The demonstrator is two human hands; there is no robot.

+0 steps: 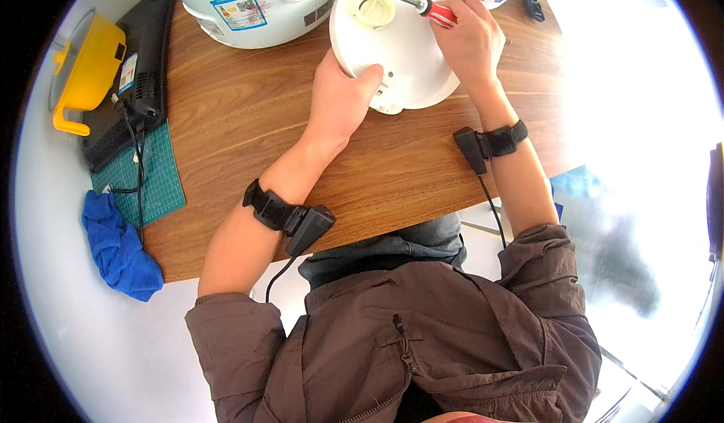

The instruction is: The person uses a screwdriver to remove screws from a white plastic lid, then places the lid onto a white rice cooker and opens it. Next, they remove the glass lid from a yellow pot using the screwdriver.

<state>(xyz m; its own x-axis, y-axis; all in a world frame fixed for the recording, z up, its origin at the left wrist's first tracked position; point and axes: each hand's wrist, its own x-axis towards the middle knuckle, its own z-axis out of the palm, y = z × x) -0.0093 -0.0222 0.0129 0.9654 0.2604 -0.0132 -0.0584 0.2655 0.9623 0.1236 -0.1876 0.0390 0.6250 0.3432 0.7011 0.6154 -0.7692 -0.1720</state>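
Note:
A round white plastic cover (pixel 411 61), shaped like a shallow bowl, is held tilted above the table with its hollow inside facing me. My left hand (pixel 339 95) grips its lower left rim, thumb over the edge. A cream-coloured ring-shaped fitting (pixel 372 10) sits inside the cover near the top left. My right hand (pixel 470 38) is closed round the red handle of a screwdriver (pixel 440 14), whose metal shaft points left across the cover. The screwdriver's tip lies over the upper part of the cover; I cannot tell whether it touches anything.
On the wooden table (pixel 226 136) stand a white appliance body (pixel 264 16) at the back and a black flat appliance (pixel 143 68) with a yellow pan (pixel 90 61) at the left. A green cutting mat (pixel 162 174), a blue cloth (pixel 121 246) and a black clip (pixel 532 4) lie around.

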